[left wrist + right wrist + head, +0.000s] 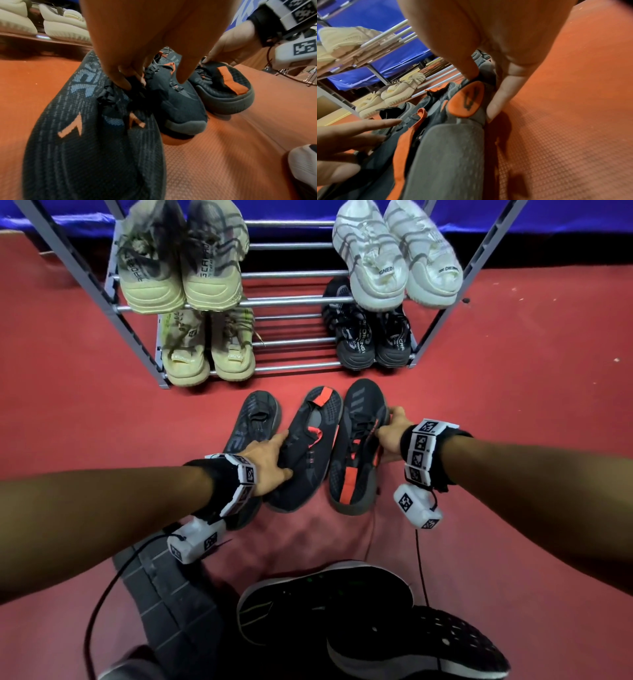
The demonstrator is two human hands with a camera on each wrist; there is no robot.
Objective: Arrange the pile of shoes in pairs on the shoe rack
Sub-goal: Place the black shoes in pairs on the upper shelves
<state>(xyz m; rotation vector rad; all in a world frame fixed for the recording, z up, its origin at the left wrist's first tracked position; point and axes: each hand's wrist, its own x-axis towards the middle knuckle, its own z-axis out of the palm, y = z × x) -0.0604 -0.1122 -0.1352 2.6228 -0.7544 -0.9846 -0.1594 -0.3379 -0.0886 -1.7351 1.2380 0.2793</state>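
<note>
Three dark shoes lie side by side on the red floor in front of the shoe rack (291, 301). My left hand (286, 455) is spread over the black shoe with orange marks (308, 446). Its fingertips (124, 82) touch the laces of the plain dark shoe (253, 422), and its thumb rests on the middle one (180, 102). My right hand (387, 422) pinches the collar of the grey-and-orange shoe (356, 460), thumb inside and fingers (496, 105) outside, beside the orange tongue (467, 100).
The rack holds a yellowish pair (181, 268) and a white pair (397, 258) above, a beige pair (209, 350) and a black pair (370, 340) below, with bare rails between. More black shoes (325, 594) and an upturned grey sole (164, 594) lie near me.
</note>
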